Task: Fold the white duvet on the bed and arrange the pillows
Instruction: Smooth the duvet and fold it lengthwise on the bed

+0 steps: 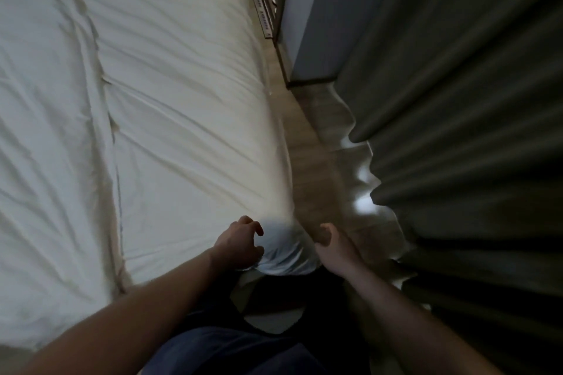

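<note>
Fingers of the left hand are curled over the near corner of the white cotton duvet and seem to gather the cloth there, though blur hides whether they really pinch it. The right hand hangs just beside the same corner, over the floor, with its fingers loosely bent and holding nothing. The duvet lies spread along the bed, its right edge falling toward the wooden floor, and a long raised seam runs down it near the left side. I judge that the folding is only at its beginning: the cloth is flat and wrinkled, no clean fold is visible, and no pillows appear in this view, so their arranging is left too. A dark pleated curtain hangs close along the right, leaving a narrow passage beside the bed.
</note>
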`<state>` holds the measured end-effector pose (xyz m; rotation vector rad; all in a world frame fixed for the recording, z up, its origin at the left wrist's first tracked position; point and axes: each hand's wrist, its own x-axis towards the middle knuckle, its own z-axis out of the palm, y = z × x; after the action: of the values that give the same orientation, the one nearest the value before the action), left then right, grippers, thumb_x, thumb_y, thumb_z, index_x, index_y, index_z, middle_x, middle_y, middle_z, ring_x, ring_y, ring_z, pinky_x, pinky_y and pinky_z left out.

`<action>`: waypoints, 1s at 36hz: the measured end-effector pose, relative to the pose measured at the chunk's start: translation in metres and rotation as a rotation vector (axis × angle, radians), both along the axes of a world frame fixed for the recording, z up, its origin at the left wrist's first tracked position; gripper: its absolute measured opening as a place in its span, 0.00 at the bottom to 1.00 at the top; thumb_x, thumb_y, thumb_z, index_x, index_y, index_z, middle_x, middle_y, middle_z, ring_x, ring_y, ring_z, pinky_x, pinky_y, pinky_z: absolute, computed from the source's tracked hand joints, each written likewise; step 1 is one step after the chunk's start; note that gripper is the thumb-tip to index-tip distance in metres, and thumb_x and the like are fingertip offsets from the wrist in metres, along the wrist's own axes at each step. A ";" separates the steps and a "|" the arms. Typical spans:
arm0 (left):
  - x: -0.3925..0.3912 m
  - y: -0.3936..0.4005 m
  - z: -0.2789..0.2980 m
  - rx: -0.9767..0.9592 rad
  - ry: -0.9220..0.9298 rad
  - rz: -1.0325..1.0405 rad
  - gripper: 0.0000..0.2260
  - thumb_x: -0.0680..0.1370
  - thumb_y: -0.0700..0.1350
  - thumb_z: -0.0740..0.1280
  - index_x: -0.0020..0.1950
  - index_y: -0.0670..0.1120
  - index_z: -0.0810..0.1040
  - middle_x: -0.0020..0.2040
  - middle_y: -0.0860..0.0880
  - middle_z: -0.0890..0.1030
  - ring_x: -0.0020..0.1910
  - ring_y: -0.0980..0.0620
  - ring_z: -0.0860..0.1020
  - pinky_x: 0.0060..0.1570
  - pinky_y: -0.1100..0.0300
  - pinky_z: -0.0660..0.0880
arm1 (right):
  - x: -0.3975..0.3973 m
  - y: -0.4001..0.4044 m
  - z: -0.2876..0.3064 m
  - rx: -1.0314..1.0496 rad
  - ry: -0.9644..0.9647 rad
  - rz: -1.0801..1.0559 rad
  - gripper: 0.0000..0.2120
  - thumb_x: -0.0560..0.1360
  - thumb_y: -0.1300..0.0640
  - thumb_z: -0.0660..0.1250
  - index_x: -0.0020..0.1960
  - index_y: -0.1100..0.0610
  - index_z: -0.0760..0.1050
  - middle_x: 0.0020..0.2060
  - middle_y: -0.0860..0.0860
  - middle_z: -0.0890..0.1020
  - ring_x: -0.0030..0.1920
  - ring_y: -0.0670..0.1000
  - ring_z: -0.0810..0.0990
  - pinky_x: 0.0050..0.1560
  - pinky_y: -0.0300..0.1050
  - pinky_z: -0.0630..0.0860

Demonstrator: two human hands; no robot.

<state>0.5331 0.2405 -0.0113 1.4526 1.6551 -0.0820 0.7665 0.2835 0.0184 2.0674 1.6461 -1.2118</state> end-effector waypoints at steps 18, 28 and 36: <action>0.253 0.075 -0.181 -0.309 0.251 -0.214 0.23 0.74 0.49 0.68 0.68 0.44 0.73 0.68 0.42 0.68 0.67 0.39 0.67 0.65 0.49 0.66 | 0.197 0.154 -0.168 -0.111 -0.017 0.335 0.25 0.75 0.54 0.66 0.71 0.50 0.67 0.69 0.53 0.73 0.67 0.55 0.72 0.65 0.45 0.70; 0.304 0.107 -0.373 -0.301 0.384 -0.410 0.25 0.80 0.52 0.61 0.75 0.45 0.64 0.75 0.42 0.60 0.71 0.39 0.62 0.72 0.42 0.53 | 0.223 0.156 -0.334 -0.128 0.000 0.291 0.24 0.73 0.58 0.65 0.68 0.51 0.70 0.66 0.52 0.75 0.67 0.54 0.72 0.68 0.49 0.70; 0.298 0.093 -0.465 -0.375 0.484 -0.369 0.18 0.84 0.43 0.54 0.72 0.38 0.66 0.71 0.37 0.69 0.72 0.39 0.64 0.74 0.43 0.52 | 0.233 0.130 -0.410 -0.163 -0.017 0.282 0.20 0.74 0.57 0.67 0.66 0.50 0.72 0.63 0.51 0.77 0.64 0.53 0.75 0.61 0.43 0.71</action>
<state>0.8311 0.3337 -0.4762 1.4924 1.5994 -0.9633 0.9999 0.4140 -0.3915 1.6787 1.6993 -1.1844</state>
